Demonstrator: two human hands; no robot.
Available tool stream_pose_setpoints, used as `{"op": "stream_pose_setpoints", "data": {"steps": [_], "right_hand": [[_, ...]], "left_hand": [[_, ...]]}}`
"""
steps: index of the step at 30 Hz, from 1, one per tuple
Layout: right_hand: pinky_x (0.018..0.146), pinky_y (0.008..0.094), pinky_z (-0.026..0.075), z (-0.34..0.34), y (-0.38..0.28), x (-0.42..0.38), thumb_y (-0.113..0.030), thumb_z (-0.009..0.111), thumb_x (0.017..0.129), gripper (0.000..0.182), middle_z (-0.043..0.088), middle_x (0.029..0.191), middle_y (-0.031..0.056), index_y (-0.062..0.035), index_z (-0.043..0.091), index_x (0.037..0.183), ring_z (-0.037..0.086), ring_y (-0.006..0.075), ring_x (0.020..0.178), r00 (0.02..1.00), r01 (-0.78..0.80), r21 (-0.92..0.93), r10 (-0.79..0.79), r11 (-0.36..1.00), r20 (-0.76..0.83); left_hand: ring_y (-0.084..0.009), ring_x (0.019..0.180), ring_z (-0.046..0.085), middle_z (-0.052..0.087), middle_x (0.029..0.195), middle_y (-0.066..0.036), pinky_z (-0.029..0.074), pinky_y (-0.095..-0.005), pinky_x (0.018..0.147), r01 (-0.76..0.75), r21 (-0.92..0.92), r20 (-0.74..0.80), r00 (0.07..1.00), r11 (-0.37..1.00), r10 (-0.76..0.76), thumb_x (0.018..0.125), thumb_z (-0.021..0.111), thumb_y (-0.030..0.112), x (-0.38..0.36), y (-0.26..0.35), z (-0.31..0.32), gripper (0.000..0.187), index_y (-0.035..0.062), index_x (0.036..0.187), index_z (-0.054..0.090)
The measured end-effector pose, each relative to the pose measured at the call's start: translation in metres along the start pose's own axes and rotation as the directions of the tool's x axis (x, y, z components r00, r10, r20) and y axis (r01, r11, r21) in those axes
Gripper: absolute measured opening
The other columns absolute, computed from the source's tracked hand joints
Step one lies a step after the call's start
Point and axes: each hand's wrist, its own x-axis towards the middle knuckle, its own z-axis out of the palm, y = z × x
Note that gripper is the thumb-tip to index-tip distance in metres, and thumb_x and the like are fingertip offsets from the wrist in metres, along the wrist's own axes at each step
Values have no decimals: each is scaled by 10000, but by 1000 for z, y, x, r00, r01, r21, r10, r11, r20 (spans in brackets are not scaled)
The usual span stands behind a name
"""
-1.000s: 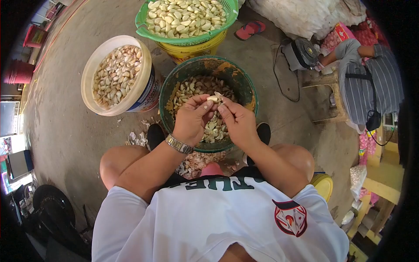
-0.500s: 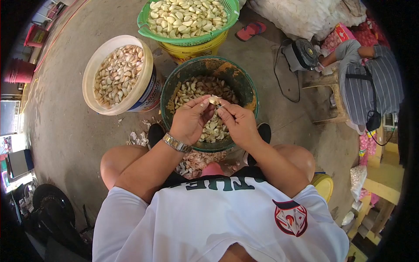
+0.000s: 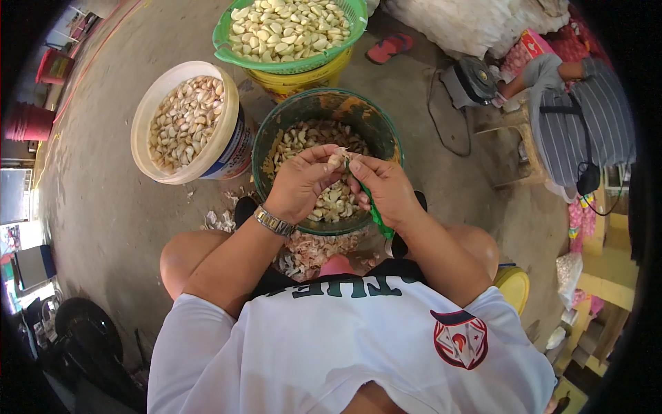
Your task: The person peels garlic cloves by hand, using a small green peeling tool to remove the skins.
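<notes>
Over a dark green tub [image 3: 258, 148] holding many garlic cloves [image 3: 334, 200], my two hands meet. My left hand [image 3: 300, 183], with a metal watch on its wrist, pinches a garlic clove [image 3: 334, 161]. My right hand [image 3: 383, 186] is closed around a green-handled tool [image 3: 378, 217], its fingertips touching loose skin at the clove. The tool's tip is too small to make out. Behind the tub, a green basket [image 3: 289, 67] of peeled cloves rests on a yellow bucket [image 3: 303, 83]. To the left stands a white bucket [image 3: 231, 110] of unpeeled cloves.
Garlic skins [image 3: 317, 252] lie on the floor between my feet. A red sandal [image 3: 389, 48] and a dark appliance [image 3: 472, 81] with a cord are at the upper right. Another person [image 3: 586, 131] is by a plastic stool [image 3: 507, 124]. A yellow lid [image 3: 512, 290] lies right of my knee.
The green handle in my right hand has come into view. My right hand has turned slightly, and a piece of skin now stands up from the clove. The view has shifted a little.
</notes>
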Motion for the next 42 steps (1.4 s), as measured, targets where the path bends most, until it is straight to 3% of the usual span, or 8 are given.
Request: {"op": "stream_pose_setpoints", "data": {"steps": [5,11,17,23,32,35,38,42], "right_hand": [[370,186,311,0,-3,-7,-203,486,836,207,466,560,5,-7,554,825,391,57,437,996,86,-91,-85,992,21],[377,188,321,2,-11,-17,-225,455,851,232,460,570,6,-6,529,877,380,60,435,997,35,126,-44,991,68],[435,179,352,-2,-18,-24,-195,455,850,307,465,597,-5,-28,477,1106,401,50,482,974,168,-237,-124,957,191],[530,190,384,2,-16,-20,-159,503,823,317,485,631,-27,-26,491,1111,398,48,532,959,279,-507,-260,816,109],[378,170,315,-7,-28,-14,-213,510,824,254,464,571,-14,-38,566,999,389,34,447,995,99,-47,-100,994,-24],[392,178,326,-8,-39,-19,-225,509,824,290,462,582,0,-20,529,1027,391,54,461,997,68,20,-68,997,-37],[367,174,321,-11,-32,-21,-223,508,824,227,460,562,-6,-21,574,906,393,39,427,972,214,-134,-225,968,-74],[370,174,318,-17,-31,-34,-216,510,824,252,452,556,-16,-19,565,972,379,33,422,981,169,14,-167,986,-101]], "left_hand": [[-131,838,540,552,969,-73,443,-248,750,-28,71,51,998,997,24,770,534,39,-5,0,-1,263,-10,1028,504],[-121,809,544,562,963,-73,446,-235,703,-41,23,119,992,999,38,751,549,22,-9,3,-2,267,-22,1012,513],[-94,713,552,592,850,-63,452,-202,632,-177,357,1,982,917,189,723,582,5,-15,5,8,249,-29,967,547],[-80,725,531,582,861,-56,434,-197,668,-229,520,38,969,823,246,707,580,-28,-15,7,21,256,-46,959,542],[-111,819,526,558,937,-77,432,-233,738,-244,467,104,970,850,222,729,551,-29,7,7,29,266,-25,991,507],[-131,850,530,550,964,-90,435,-257,755,-76,150,94,994,986,62,753,518,-12,12,12,34,242,-18,994,504],[-152,864,536,545,989,-89,441,-277,756,-38,62,138,990,997,29,766,504,16,17,8,36,218,-10,982,509],[-153,862,537,545,982,-67,441,-262,742,9,111,187,982,994,-30,766,519,27,17,-1,36,236,3,1000,498]]}}
